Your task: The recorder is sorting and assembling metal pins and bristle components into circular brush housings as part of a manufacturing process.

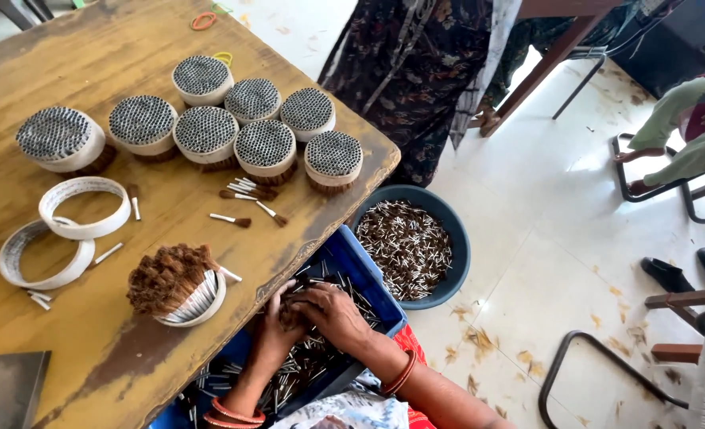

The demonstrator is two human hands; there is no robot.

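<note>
My left hand (277, 322) and my right hand (333, 314) are pressed together over a blue crate (352, 266) on my lap, closed around a bunch of small brushes (293, 298) with white handles and brown bristles. More loose brushes fill the crate. Just left of my hands, at the wooden table's (90, 56) edge, a white ring (201, 306) stands partly packed with brushes, bristles up.
Several full round bundles (265, 147) stand at the back of the table, with two empty white rings (82, 206) and a few loose brushes (249, 195). A dark blue basin (452, 238) of brushes sits on the floor. A person in dark patterned cloth (424, 71) stands beyond; chairs at right.
</note>
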